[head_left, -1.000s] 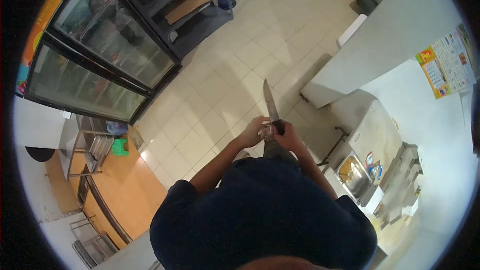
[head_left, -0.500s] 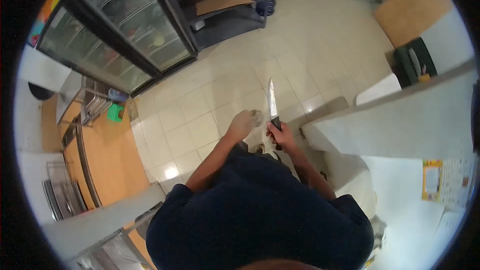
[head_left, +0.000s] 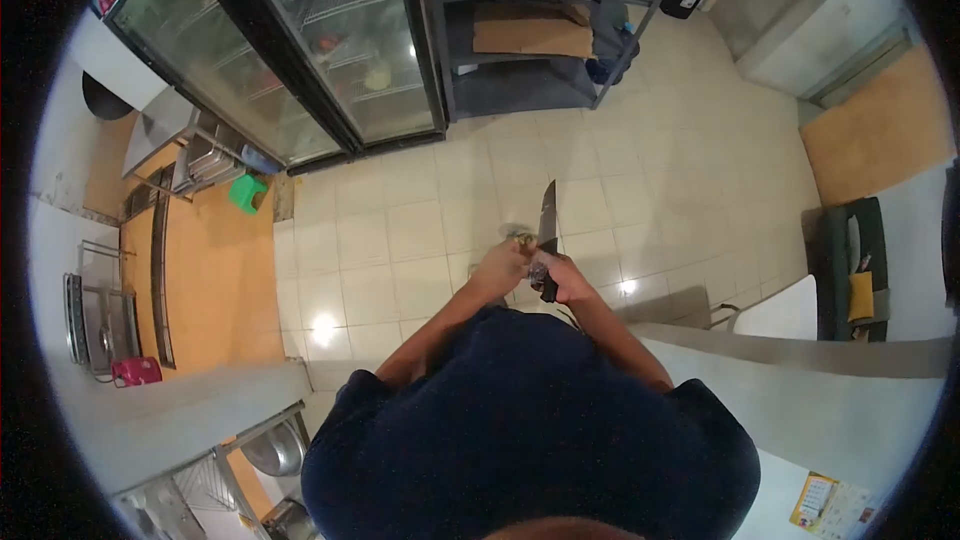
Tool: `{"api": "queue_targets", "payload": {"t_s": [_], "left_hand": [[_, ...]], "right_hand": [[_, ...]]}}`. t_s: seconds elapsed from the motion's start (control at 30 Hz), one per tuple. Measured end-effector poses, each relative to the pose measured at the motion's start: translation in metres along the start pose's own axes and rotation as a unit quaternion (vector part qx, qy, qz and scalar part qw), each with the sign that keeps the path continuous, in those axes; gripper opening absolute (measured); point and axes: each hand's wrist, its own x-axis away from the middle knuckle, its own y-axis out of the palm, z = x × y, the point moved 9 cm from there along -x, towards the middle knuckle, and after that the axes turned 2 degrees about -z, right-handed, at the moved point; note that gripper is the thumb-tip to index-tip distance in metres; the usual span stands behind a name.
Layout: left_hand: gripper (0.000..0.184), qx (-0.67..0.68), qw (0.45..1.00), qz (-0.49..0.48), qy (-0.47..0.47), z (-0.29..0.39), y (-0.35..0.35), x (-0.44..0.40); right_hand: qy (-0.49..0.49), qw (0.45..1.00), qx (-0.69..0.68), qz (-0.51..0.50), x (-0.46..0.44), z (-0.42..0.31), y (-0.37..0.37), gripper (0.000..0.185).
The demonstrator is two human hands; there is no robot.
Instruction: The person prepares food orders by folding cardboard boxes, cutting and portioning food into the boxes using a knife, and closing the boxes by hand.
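My right hand (head_left: 567,281) is closed around the black handle of a kitchen knife (head_left: 548,211), whose blade points up and away from me. Close beside it, my left hand (head_left: 501,267) is closed on a small crumpled bundle (head_left: 521,237) that looks like clear plastic with something yellowish-green in it. What the bundle contains is too small to tell. Both hands meet in front of my body, and shiny crumpled material shows between them near the knife handle. The fingertips of both hands are partly hidden.
Ahead on the left stands a glass-door fridge (head_left: 350,145), with a dark shelf rack (head_left: 525,90) beside it. Tiled floor (head_left: 400,210) lies in front of me. A low wall (head_left: 740,350) runs to my right, and a green stool (head_left: 247,194) stands far left.
My hands have come together, with the left moving right toward the knife. The view has turned, and more of the rack and far doorway shows.
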Motion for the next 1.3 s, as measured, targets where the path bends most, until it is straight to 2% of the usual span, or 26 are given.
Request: {"api": "queue_targets", "payload": {"t_s": [0.1,0.2,0.23,0.37,0.43,0.5,0.57,0.67,0.83,0.93,0.97,1.1,1.2,1.23,1.3], "left_hand": [[0.017,-0.02,0.998,-0.024,0.046,-0.005,-0.014,-0.026],[0.016,0.006,0.999,-0.032,0.027,-0.012,-0.028,-0.037],[0.017,-0.011,0.998,-0.069,-0.005,-0.027,-0.023,-0.041],[0.019,0.04,0.993,-0.107,0.026,-0.024,-0.031,-0.045],[0.023,0.09,0.988,-0.121,0.037,-0.025,-0.037,-0.051],[0.033,0.157,0.976,-0.153,0.001,-0.037,-0.042,-0.06],[0.045,0.197,0.962,-0.181,-0.055,-0.048,-0.051,-0.066],[0.044,0.289,0.933,-0.168,-0.133,-0.066,-0.065,-0.07],[0.052,0.237,0.949,-0.114,-0.175,-0.112,-0.089,-0.063],[0.053,0.227,0.944,-0.098,-0.22,-0.121,-0.117,-0.06],[0.053,0.222,0.941,-0.096,-0.236,-0.123,-0.125,-0.061],[0.049,0.235,0.936,-0.046,-0.256,-0.151,-0.14,-0.074],[0.046,0.232,0.935,-0.004,-0.268,-0.177,-0.145,-0.094],[0.046,0.226,0.936,0.01,-0.269,-0.187,-0.144,-0.103],[0.047,0.231,0.932,0.026,-0.278,-0.199,-0.145,-0.119]], "right_hand": [[-0.01,0.996,-0.087,0.004,-0.031,-0.016,0.01,0.025],[-0.056,0.991,-0.122,-0.015,-0.054,-0.032,0.023,0.024],[-0.078,0.989,-0.124,-0.028,-0.064,-0.035,0.022,0.02],[-0.15,0.987,-0.013,0.061,-0.069,-0.056,0.017,0.019],[-0.209,0.977,0.034,0.025,-0.07,-0.077,0.026,0.021],[-0.26,0.959,0.109,-0.024,-0.073,-0.095,0.036,0.021],[-0.299,0.945,0.131,-0.011,-0.086,-0.11,0.044,0.02],[-0.349,0.903,0.246,0.051,-0.082,-0.142,0.052,0.021],[-0.439,0.76,0.454,0.151,-0.074,-0.199,0.062,0.031],[-0.434,0.76,0.462,0.141,-0.069,-0.239,0.08,0.034],[-0.491,0.73,0.457,0.132,-0.069,-0.25,0.083,0.033],[-0.432,0.741,0.493,0.147,-0.104,-0.29,0.072,0.036],[-0.454,0.724,0.497,0.152,-0.128,-0.329,0.066,0.036],[-0.487,0.69,0.512,0.158,-0.128,-0.346,0.071,0.037],[-0.459,0.699,0.522,0.168,-0.139,-0.378,0.071,0.038]]}}
